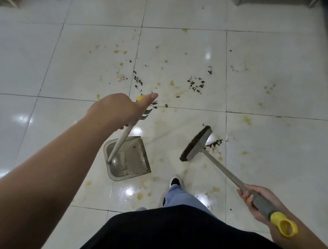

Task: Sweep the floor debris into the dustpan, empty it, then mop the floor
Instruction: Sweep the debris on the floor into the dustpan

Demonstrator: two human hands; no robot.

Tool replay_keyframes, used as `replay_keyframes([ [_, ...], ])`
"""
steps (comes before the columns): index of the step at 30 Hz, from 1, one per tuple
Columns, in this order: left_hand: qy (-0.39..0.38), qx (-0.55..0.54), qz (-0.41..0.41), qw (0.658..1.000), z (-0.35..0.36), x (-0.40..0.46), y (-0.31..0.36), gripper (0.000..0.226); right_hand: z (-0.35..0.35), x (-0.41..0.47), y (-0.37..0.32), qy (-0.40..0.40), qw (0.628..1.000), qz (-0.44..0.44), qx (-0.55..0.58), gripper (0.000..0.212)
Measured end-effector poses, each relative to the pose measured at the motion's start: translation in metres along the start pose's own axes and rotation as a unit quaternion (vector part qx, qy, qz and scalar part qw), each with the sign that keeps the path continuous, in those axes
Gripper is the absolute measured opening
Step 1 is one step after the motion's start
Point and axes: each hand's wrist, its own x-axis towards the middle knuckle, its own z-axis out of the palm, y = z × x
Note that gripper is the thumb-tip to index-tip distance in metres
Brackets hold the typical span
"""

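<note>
- The left hand (121, 109) grips the dustpan handle (119, 142); the right hand (257, 200) is curled round the broom handle (231, 177).
- The dustpan (129, 159) rests on the floor (66, 61), its mouth facing two o'clock; the broom head (196, 143) stands just to its three o'clock.
- Dark debris (195, 84) lies scattered at twelve to one o'clock, with a small heap (214, 143) beside the bristles.
- Sweeping seems barely begun: next, draw the bits toward the pan's mouth.

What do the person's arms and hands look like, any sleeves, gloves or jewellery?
Both forearms are bare as far as the view shows, with no sleeves in sight. The left hand and right hand wear no gloves; no rings, watch or bracelet are visible. The right hand's fingernails look pale and plain.
</note>
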Motion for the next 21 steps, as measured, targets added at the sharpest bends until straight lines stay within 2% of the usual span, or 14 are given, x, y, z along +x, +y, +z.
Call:
replay_keyframes([
  [4,0.007,0.034,0.059,0.998,0.006,0.002,0.033,0.089,0.002,-0.013,-0.002,-0.009,1.000,-0.019,-0.011,0.015],
  [10,0.001,0.026,0.069,0.997,0.007,0.013,0.054,0.088,0.029,-0.021,0.004,-0.055,0.997,-0.059,-0.019,0.013],
  [16,0.002,0.028,0.061,0.998,0.009,0.018,0.061,0.087,0.072,0.004,-0.018,-0.123,0.988,-0.053,0.072,0.015],
  [19,0.002,0.026,0.065,0.998,0.008,0.025,0.061,0.089,0.069,0.013,-0.027,-0.145,0.978,-0.045,0.146,0.004],
  [21,0.003,0.027,0.071,0.997,0.007,0.028,0.063,0.089,0.051,0.014,-0.028,-0.133,0.975,-0.044,0.176,0.014],
])
